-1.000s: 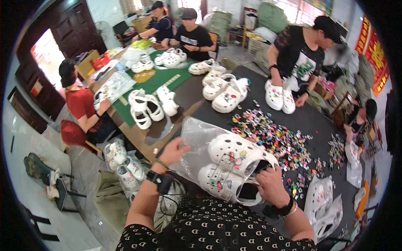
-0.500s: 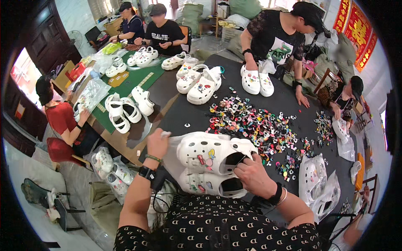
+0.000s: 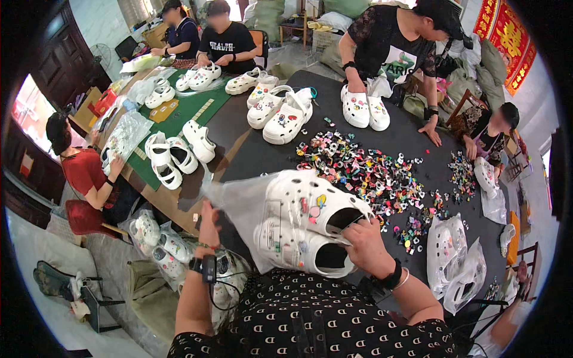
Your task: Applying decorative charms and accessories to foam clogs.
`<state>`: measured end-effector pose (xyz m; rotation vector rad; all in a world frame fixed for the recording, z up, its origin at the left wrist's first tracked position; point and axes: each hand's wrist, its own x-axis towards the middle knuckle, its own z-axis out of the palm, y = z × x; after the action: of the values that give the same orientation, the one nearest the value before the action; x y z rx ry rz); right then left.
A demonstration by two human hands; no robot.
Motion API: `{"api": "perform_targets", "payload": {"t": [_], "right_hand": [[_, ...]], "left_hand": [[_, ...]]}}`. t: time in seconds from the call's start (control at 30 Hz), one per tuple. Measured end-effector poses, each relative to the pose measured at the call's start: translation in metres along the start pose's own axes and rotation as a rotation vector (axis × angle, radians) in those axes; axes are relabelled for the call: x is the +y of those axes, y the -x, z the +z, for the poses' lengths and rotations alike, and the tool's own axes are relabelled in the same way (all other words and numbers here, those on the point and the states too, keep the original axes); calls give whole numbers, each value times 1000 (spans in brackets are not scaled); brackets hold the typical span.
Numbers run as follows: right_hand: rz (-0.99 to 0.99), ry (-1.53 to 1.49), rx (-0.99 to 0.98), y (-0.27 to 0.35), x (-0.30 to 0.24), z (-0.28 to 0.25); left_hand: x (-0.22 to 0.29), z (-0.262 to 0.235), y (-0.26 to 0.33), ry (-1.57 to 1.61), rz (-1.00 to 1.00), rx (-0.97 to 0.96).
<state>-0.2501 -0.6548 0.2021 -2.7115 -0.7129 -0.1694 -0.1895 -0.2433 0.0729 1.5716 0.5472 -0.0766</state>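
Observation:
A pair of white clogs [image 3: 298,197] with colourful charms hangs over the near edge of the black table, toes to the left. A transparent plastic bag [image 3: 242,209] covers their toe parts and trails off to the left. My right hand [image 3: 365,243] is closed on the clogs at their open heel ends, its fingertips partly hidden inside the openings. To the left of the bag, my left hand [image 3: 209,227] is raised with its fingers stretched out and nothing in it. The bag's loose end stands just above that hand.
A heap of loose charms [image 3: 358,173] spreads over the black table [image 3: 250,161]. White clogs [image 3: 286,119] stand beyond, bagged clogs [image 3: 444,253] lie at the right. Several co-workers sit or stand around; one person's hand [image 3: 355,83] is at another pair.
My left hand has let go of the bag and dropped lower, fingers now extended. The clogs have tilted, toes rising, and the bag's end has swung up and left.

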Motion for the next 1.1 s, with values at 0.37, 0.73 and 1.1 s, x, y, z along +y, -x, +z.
{"api": "perform_targets", "payload": {"t": [0.37,0.73,1.1], "right_hand": [[34,-56,-11,-7,-8,12],[20,-201,-79,-5,-11,23],[105,-260,23,-15,-8,35]], "left_hand": [[3,49,21,-276,341,90],[30,29,3,-612,741,284],[9,32,-8,65,373,386]]}}
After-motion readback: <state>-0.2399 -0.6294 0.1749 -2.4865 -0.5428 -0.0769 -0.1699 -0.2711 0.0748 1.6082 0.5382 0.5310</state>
